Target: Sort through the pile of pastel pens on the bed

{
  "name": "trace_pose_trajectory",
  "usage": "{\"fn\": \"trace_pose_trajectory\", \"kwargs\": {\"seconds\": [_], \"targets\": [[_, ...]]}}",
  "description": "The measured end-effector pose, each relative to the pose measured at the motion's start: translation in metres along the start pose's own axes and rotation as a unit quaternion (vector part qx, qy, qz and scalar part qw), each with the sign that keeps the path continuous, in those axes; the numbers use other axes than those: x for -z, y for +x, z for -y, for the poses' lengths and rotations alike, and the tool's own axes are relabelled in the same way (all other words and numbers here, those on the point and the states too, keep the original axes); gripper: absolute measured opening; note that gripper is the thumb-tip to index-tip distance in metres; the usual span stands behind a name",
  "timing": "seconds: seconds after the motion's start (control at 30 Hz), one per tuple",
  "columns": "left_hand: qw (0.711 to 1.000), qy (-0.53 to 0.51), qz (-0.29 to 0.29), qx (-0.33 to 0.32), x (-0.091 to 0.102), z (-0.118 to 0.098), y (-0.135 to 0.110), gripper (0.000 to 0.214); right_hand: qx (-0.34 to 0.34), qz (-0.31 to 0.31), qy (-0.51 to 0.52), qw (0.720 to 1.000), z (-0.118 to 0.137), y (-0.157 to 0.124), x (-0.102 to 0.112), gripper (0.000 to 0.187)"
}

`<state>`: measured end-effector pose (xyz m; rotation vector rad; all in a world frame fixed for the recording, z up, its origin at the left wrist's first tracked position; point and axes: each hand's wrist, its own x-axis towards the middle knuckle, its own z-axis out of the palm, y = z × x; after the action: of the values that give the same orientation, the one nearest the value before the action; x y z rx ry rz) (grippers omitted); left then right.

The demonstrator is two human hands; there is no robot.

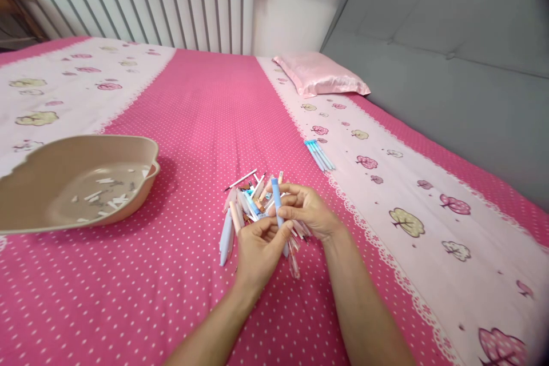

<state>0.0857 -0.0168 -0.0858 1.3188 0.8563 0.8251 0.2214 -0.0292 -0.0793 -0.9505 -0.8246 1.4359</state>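
Observation:
A light blue pen [277,197] stands nearly upright between my two hands, over a heap of loose pen parts. My left hand [261,243] grips its lower part between thumb and fingers. Higher up, my right hand [306,209] pinches the same pen near its darker blue top. Beneath and behind the hands lies the pile of pen parts [238,214], with white, pink, blue and clear pieces mixed together. A pale blue barrel [225,237] rests at the pile's left edge. My hands hide part of the heap.
Several blue pens [319,155] lie side by side to the right. On the left stands a beige basin [141,189] with small white pieces inside. A pink pillow [321,74] sits at the back, by the grey headboard [450,68]. Pink dotted bedding [206,114] covers the bed.

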Motion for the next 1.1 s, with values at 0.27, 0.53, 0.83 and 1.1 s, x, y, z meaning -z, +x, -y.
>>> {"fn": "trace_pose_trajectory", "kwargs": {"seconds": [0.27, 0.53, 0.83, 1.1], "targets": [[1.0, -0.012, 0.021, -0.006, 0.001, 0.005, 0.001, 0.028, 0.019, 0.001, -0.009, 1.0, -0.001, 0.003, -0.002, 0.048], [0.945, 0.171, 0.043, -0.274, -0.004, 0.005, -0.014, 0.013, 0.079, -0.15, -0.08, 0.982, -0.003, 0.009, 0.012, 0.026], [0.9, 0.171, 0.135, -0.377, -0.026, 0.013, -0.043, 0.007, 0.105, -0.139, -0.357, 0.918, -0.021, 0.016, 0.027, 0.021], [0.909, 0.154, 0.093, -0.375, -0.024, 0.012, -0.043, 0.005, 0.149, -0.043, -0.5, 0.852, -0.011, 0.01, -0.006, 0.013]]}}
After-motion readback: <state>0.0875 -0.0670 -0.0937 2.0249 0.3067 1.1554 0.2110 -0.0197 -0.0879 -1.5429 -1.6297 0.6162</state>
